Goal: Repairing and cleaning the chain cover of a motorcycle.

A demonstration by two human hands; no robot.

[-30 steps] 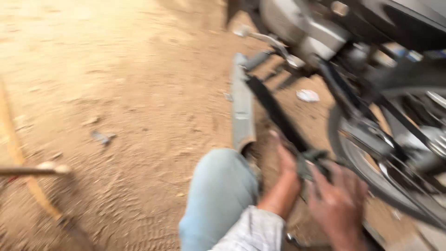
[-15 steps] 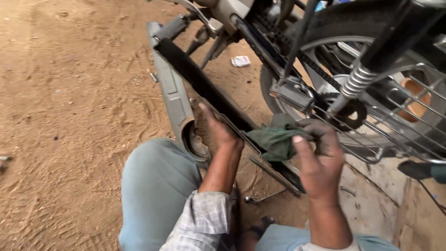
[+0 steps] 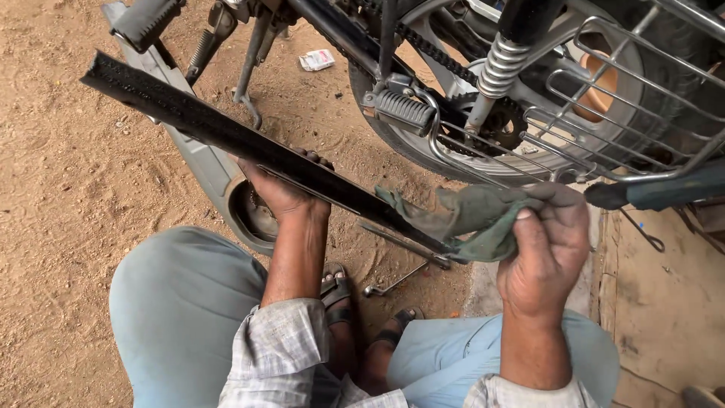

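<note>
While I look down over both knees, my left hand has its grip closed under a long black chain cover, which slants from upper left to lower right beside a motorcycle's rear wheel; my right hand pinches a green rag wrapped on the cover's lower end. A grey exhaust pipe lies on the dirt ground behind the left hand, and a spanner lies below the cover, near my sandals
</note>
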